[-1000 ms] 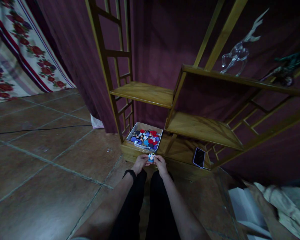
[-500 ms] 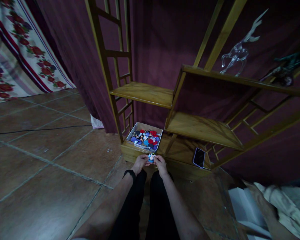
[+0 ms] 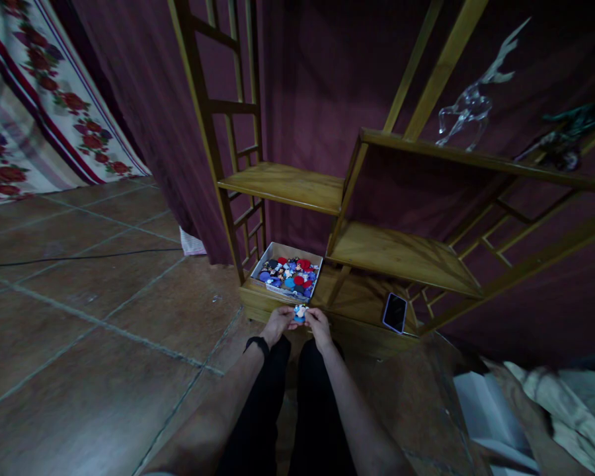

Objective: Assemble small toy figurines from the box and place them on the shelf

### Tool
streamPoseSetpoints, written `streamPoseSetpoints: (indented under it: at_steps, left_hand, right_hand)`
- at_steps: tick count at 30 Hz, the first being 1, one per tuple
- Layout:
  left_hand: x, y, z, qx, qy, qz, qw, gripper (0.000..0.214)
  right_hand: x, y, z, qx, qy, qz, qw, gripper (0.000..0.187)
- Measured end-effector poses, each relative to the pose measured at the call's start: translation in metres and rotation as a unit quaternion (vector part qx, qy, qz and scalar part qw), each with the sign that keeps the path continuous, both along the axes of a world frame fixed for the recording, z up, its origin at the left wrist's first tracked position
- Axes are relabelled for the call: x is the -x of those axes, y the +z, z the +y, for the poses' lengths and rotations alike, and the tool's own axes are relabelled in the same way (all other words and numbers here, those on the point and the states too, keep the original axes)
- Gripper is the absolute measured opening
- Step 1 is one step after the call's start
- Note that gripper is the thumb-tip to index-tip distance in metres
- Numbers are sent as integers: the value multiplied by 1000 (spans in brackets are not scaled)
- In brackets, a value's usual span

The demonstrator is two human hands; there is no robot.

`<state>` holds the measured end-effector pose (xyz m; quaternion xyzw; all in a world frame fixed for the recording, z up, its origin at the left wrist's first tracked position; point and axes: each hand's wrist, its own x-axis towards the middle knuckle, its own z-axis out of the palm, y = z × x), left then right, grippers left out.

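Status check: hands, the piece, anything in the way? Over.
Left hand, right hand both pinching small blue-white piece. Box of pieces just beyond, on bottom shelf. Nothing between.

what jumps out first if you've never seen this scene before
The left hand and right hand pinch a small blue and white toy piece between them, low in the middle. Just beyond, a shallow white box of red and blue bits sits on the bottom board of the golden wooden shelf unit; a clear glass deer figurine stands on the top right shelf.
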<state>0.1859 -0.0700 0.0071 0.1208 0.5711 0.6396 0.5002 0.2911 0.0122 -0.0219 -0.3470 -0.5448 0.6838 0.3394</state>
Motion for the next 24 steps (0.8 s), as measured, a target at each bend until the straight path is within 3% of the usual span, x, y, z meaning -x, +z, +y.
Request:
streamPoseSetpoints:
  at_steps: [24]
  left_hand:
    - [5,0,-2,-12,-6,-11,1000,18]
  right_hand:
    - [0,9,-2,-17,1,-12,1000,24]
